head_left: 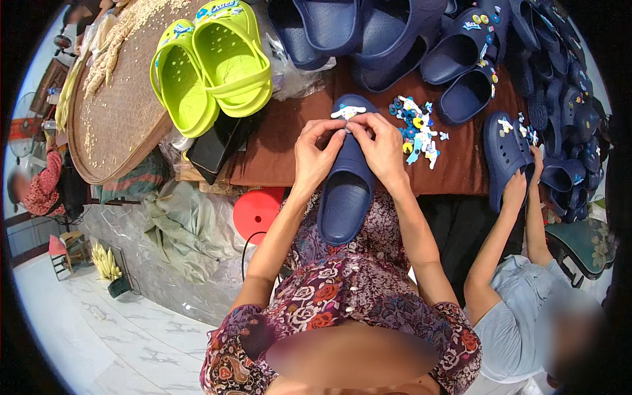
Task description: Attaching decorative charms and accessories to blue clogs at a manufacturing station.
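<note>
A navy blue clog [342, 207] lies in front of me, toe pointing away and heel hanging past the near table edge. A white cartoon shoe charm [349, 112] sits on its toe. My left hand [317, 150] and my right hand [380, 148] are over the clog's upper, thumbs and forefingers closed together. Between the fingertips a small pale shoe charm [347, 130] shows partly; the fingers hide the rest. Just right of my right hand is a pile of blue, white and yellow shoe charms [416, 126].
Lime green clogs [234, 66] stand at the far left beside a black phone [217, 148] and a round woven tray [125, 125]. Many navy clogs [388, 33] crowd the far and right sides. A co-worker's hands [520, 187] hold another navy clog [503, 155]. A red stool [255, 214] is below.
</note>
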The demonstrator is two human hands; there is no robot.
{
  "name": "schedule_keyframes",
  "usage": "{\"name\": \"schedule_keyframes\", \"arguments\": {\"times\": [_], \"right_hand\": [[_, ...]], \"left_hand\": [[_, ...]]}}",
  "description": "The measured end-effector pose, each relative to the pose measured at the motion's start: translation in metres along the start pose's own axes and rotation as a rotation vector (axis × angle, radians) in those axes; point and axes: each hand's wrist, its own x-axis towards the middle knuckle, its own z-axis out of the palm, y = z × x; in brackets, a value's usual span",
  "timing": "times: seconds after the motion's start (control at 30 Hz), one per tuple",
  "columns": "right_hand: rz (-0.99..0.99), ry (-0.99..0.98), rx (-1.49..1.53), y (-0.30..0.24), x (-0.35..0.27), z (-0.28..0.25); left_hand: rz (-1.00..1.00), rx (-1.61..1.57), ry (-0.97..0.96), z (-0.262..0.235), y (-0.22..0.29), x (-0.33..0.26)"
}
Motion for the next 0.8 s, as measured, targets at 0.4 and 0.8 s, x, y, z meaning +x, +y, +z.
{"name": "schedule_keyframes", "arguments": {"times": [0.4, 0.8], "right_hand": [[0.004, 0.1, -0.039, 0.01, 0.003, -0.002], [-0.084, 0.118, -0.009, 0.043, 0.013, 0.006]], "left_hand": [[0.08, 0.194, 0.012, -0.004, 0.0, 0.007], [0.347, 0.358, -0.042, -0.008, 0.001, 0.016]]}}
